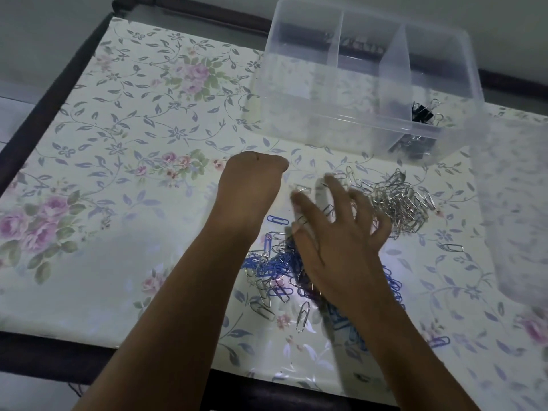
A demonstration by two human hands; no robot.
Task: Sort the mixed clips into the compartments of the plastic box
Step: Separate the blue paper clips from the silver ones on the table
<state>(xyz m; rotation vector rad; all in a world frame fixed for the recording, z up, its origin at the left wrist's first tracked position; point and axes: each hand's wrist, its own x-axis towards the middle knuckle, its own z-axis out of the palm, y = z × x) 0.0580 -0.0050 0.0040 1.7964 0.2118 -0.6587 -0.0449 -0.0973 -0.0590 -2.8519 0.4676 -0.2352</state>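
Forearms first, since they fill the bottom of the view: both reach out over the floral tablecloth [118, 137] toward the clips. Right hand [341, 247] has its fingers spread and grips nothing, sitting right over the spot where the two heaps meet. It's motion-blurred, so I can't say if the fingertips actually touch anything. My read is it's raking clips apart, which would explain why it's splayed instead of pinching. Left hand [252, 188] is just left of that, knuckles up, fingers curled under and out of sight, so I honestly can't tell if there's a clip in there or nothing.

Where the stuff is: the silver paper clips [397, 200] are heaped just past the right hand's fingertips, on the box side. The blue paper clips [272, 265] lie nearer the person, partly under the right hand and wrist, with silver ones tangled in. A few strays sit round the edges, e.g. a lone silver clip [303, 317]. The clear plastic box [355, 118] stands at the far side, well apart from both hands. It has three compartments. Black binder clips [422, 112] are in the right-hand one, and I can't make out clips in the other two.

So I'd guess the binder clips are dealt with and the paper clips are getting split by colour on the table before anything gets scooped over. Makes sense, since they hook together and a handful from the mix would drag the wrong colour along.
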